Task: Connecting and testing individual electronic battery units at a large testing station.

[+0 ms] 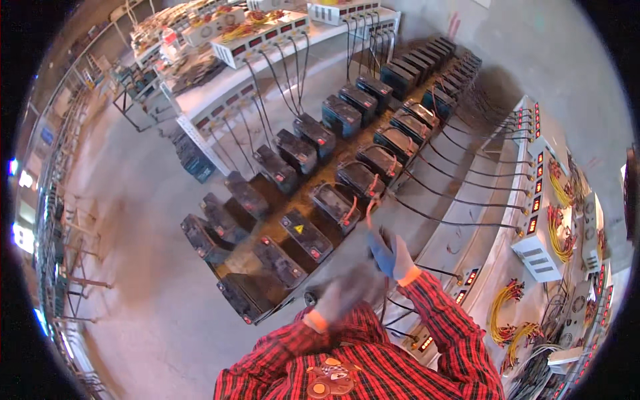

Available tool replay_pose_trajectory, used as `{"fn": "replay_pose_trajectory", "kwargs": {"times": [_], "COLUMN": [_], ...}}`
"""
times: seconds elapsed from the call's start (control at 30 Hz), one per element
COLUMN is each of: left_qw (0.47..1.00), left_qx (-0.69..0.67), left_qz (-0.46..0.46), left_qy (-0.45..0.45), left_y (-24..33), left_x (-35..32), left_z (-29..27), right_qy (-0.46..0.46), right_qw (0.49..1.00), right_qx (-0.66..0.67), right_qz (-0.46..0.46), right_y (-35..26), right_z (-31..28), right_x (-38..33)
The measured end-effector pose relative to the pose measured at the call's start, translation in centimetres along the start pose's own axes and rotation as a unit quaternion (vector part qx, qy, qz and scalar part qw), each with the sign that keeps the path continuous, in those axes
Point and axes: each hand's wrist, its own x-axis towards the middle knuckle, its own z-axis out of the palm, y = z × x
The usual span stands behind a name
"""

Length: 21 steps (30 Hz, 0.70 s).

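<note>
Both my hands wear grey-blue gloves with orange cuffs. My right hand (389, 255) is raised at the near right edge of the battery rack (267, 315), its fingers closed around a cable; a reddish lead (369, 217) rises from the fingers. Smeared by motion, my left hand (345, 297) hangs in front of my body by the rack's near corner, and its fingers cannot be made out. Closest to the hands are a black battery with a yellow triangle label (308, 235), another dusty battery (280, 261), and a battery with a reddish lead across its top (335, 205).
Rows of black batteries (358, 107) fill the rack into the distance. Black cables (460, 193) sag from them to a white bench on the right with display units (533, 243) and yellow wire bundles (503, 320). Another white bench (200, 137) with similar units stands at the left.
</note>
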Motion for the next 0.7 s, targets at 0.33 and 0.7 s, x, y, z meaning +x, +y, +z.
{"fn": "replay_pose_trajectory", "kwargs": {"times": [0.33,0.7], "left_qw": [0.927,0.828], "left_qx": [-0.23,-0.333], "left_qz": [-0.279,-0.426], "left_qy": [0.1,0.149], "left_y": [8.8,3.8], "left_x": [3.5,-1.7], "left_z": [-13.5,-16.8], "right_qy": [-0.165,-0.044], "right_qw": [0.976,0.935], "right_qx": [-0.129,-0.233], "right_qz": [-0.053,-0.265], "right_y": [-6.1,-0.1], "right_z": [6.5,10.1], "right_x": [-2.7,12.0]}}
